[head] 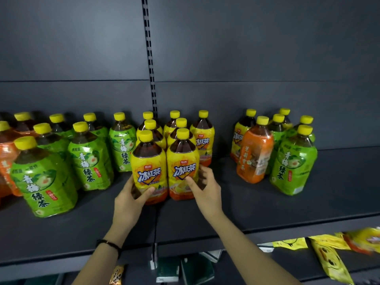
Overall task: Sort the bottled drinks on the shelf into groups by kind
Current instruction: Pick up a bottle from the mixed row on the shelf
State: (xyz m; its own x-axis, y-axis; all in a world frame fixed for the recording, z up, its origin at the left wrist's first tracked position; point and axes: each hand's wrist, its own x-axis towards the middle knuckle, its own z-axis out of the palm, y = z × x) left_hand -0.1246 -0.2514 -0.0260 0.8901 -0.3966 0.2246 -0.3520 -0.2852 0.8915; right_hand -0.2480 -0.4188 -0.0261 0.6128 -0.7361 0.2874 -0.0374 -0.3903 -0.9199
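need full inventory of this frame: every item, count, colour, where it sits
yellow-label tea bottles: eight visible, yellow caps; seven in three files mid-shelf, one in the right cluster
green-label tea bottles: count unclear as some are hidden, yellow caps; left group and right cluster
orange-label bottles: one at the front of the right cluster, at least one at the left edge
shelf: one, dark grey, under all the bottles
snack packets: several, yellow, lower shelf, right
boxes: a few, dark green, lower shelf, centre
left hand: grips front-left yellow bottle; black band on wrist
right hand: grips front-right yellow bottle
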